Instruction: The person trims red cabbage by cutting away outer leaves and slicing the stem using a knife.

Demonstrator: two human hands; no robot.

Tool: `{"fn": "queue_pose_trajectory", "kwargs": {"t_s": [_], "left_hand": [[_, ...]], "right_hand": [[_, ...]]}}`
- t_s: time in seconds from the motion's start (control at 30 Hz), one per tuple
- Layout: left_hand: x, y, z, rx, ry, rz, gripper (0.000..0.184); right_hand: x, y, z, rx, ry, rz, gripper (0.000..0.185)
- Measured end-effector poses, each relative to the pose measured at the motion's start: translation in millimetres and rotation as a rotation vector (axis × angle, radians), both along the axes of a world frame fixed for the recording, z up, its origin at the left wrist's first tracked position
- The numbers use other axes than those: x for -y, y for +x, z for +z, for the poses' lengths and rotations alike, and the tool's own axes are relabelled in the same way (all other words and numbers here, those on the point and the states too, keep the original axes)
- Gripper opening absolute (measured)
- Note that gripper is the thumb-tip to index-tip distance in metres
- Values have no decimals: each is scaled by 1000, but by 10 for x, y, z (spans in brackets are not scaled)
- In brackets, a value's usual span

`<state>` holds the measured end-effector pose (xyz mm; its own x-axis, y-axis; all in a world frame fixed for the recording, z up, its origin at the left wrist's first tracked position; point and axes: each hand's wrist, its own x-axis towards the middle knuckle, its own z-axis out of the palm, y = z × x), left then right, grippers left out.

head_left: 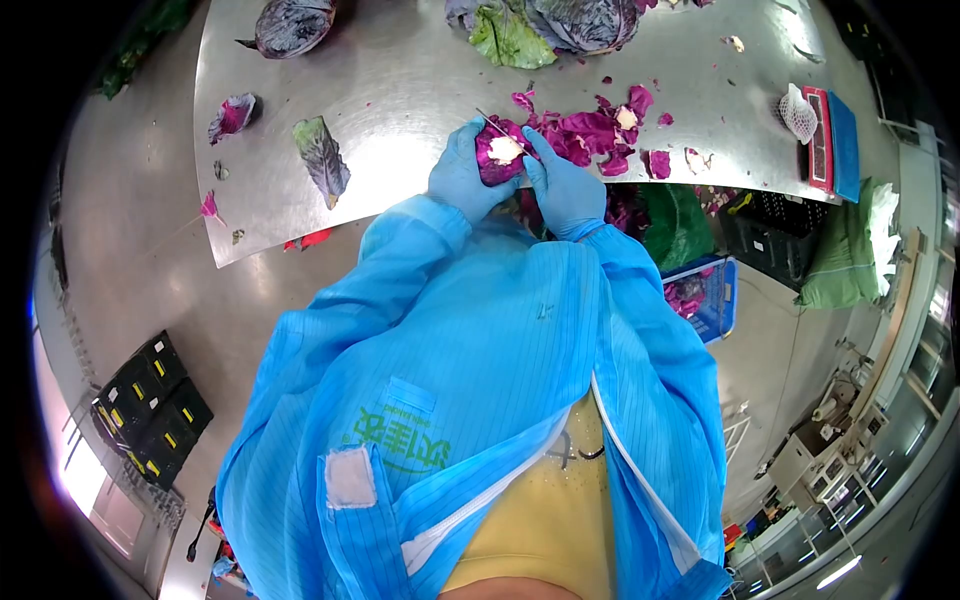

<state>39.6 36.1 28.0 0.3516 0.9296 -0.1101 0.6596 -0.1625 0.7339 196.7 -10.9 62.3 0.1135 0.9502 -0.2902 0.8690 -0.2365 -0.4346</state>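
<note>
Black crates [152, 410] stand well left of the hands [568, 190]; white netting [798, 114] and a green sack [848, 262] lie right.

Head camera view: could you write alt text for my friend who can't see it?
A person's gloved left hand holds a purple cabbage with a pale patch at the near edge of a metal table, the gloved right hand close against its side. Purple leaf scraps lie to the right. The person wears a blue jacket over a yellow top.

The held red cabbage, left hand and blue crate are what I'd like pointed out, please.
Held red cabbage [502, 151], head view: its pale patch.
Left hand [459, 173], head view: the glove's back.
Blue crate [723, 300], head view: right wall.
</note>
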Motion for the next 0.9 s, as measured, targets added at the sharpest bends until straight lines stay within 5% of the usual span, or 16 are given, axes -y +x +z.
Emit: {"fn": "queue_pose_trajectory", "kwargs": {"t_s": [0.5, 0.83, 0.9], "left_hand": [[-10, 121, 67, -115, 21, -36, 94], [11, 158, 90, -157, 33, -27, 90], [38, 126, 23, -164, 29, -31, 89]], "right_hand": [[21, 106, -169, -19, 63, -27, 45], [113, -23, -395, -209, 107, -311, 43], [93, 63, -619, -418, 145, -403, 41]]}}
